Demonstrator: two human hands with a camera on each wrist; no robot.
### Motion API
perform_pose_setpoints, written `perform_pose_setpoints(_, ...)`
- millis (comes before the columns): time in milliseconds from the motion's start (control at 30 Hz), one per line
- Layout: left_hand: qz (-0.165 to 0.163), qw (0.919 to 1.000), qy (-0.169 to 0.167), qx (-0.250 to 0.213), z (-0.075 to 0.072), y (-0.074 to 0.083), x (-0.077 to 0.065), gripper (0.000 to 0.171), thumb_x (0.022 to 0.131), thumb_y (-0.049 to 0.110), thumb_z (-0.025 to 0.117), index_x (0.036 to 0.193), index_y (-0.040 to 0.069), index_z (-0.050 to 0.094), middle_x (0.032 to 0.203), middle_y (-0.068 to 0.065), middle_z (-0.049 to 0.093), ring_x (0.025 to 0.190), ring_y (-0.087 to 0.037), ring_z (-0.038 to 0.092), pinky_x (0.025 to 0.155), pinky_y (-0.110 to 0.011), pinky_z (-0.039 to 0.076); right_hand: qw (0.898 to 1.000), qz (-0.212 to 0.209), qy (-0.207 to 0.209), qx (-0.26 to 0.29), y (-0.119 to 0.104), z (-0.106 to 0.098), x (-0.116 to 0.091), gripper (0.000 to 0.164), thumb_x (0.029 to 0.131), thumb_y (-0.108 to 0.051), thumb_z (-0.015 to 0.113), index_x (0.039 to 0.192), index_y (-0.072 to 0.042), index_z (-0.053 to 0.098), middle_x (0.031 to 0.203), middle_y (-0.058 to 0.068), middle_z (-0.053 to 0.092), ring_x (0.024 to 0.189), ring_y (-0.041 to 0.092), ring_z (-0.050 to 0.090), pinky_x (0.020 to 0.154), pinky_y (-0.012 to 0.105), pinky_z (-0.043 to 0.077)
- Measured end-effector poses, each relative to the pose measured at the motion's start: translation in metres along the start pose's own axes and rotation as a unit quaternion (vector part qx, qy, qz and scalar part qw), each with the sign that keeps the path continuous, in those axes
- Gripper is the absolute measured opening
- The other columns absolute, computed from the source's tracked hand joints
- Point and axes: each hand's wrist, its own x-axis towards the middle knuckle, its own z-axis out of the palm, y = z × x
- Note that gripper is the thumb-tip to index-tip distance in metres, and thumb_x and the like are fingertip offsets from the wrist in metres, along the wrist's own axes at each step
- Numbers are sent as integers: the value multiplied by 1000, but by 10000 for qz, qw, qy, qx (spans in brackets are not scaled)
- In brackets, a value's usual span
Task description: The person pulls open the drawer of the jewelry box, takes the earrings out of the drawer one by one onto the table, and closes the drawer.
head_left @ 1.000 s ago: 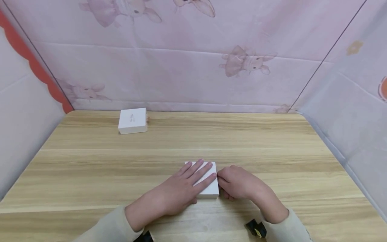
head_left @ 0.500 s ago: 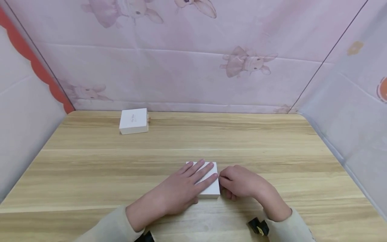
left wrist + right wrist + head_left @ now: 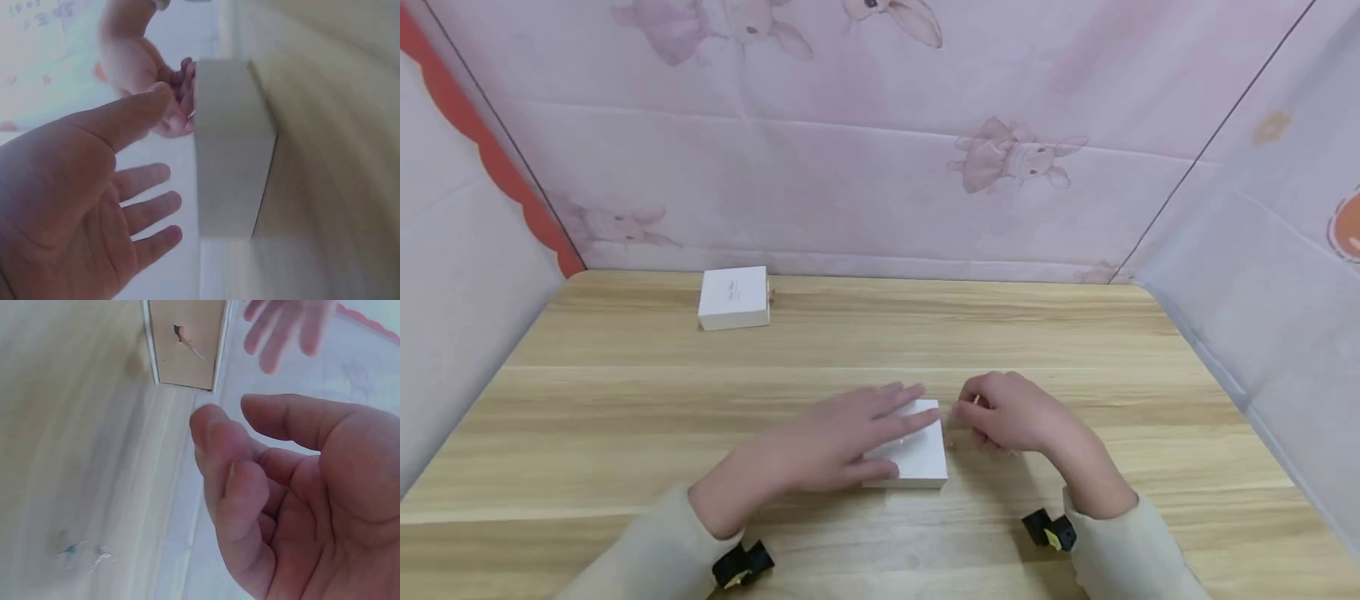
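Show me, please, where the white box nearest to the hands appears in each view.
Head: the white box is below centre, partly covered by the left hand.
Left wrist: just right of centre.
Right wrist: at the top edge, around the middle, its tan end showing.
Shared landmark: the left hand.

Beige sleeves (image 3: 1131, 546), black wrist devices (image 3: 730, 568) with yellow patches (image 3: 737, 578)
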Motion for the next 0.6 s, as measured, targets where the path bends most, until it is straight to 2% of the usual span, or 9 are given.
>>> perform_pose_setpoints(100,-120,9988,479,-35,-7,-15,-8,64,102,42,53,159,33,25,165,3,25,149,-24,31,120,-45,29,9996,-97,80,-262,-7,-6,9,20,100,-25,58,94,-11,70,60,1,61,52,14,57,57,32,50)
perform_pose_setpoints(300,-514,9889,1396,13,-20,-56,-44,54,101,33,56,153,25,42,154,3,45,137,-24,48,113,-46,40,9946,-330,216,-958,-31,-7,36,19,98,-29,61,90,-15,72,70,-5,63,61,13,56,61,30,48)
perform_pose_setpoints(467,-989,9797,1744,77,-34,-96,-73,55,99,26,63,151,22,46,150,-4,51,134,-29,51,109,-51,43,9894,-523,153,-1347,-55,-8,60,20,98,-34,62,97,-16,71,81,-6,66,70,11,60,67,31,51)
perform_pose_setpoints(600,-1491,9716,1819,253,-40,-123,-85,57,98,26,65,151,21,45,151,-9,48,138,-33,45,110,-56,39,9851,-750,111,-1542,-75,-10,85,24,97,-39,62,103,-17,70,89,-6,68,78,11,62,73,31,52)
